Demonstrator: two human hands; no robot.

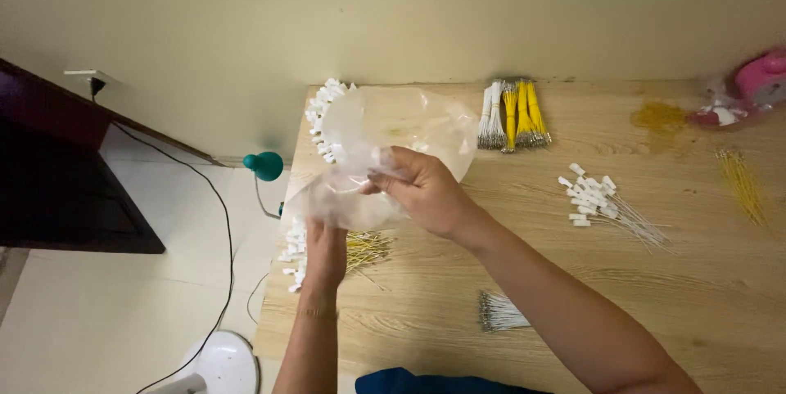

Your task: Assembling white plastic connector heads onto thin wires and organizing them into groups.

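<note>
1. Nearest the viewer, at about 6 o'clock on the wooden table [655,296], lies one small bundle of white wires [501,312].
2. The left hand [326,248] reaches up from 7 o'clock and grips the lower edge of one clear plastic bag [393,144]; its fingers are curled into the film, mostly hidden behind it.
3. Under that hand, at the table's left edge, sit one loose cluster of yellow wires [366,248] and one scatter of small white connectors [293,256].
4. The right hand [426,189], coming in from 4 o'clock, pinches the bag's gathered film between thumb and fingers near the middle. The bag is held up off the table, puffed open toward 12 o'clock.
5. At 3 o'clock lies one heap of white-tipped wires [602,202], the tips too many to count.
6. Farther right, one thin bunch of yellow wires [743,185].
7. Behind the bag at 11 o'clock, one curved row of white connectors [321,112].
8. At 12 o'clock, tied bundles [514,114]: roughly two white and three yellow.
9. Far at 2 o'clock, one pink object [757,83], blurred.
10. Off the table at 9 o'clock, one teal lamp head [266,166].
</note>
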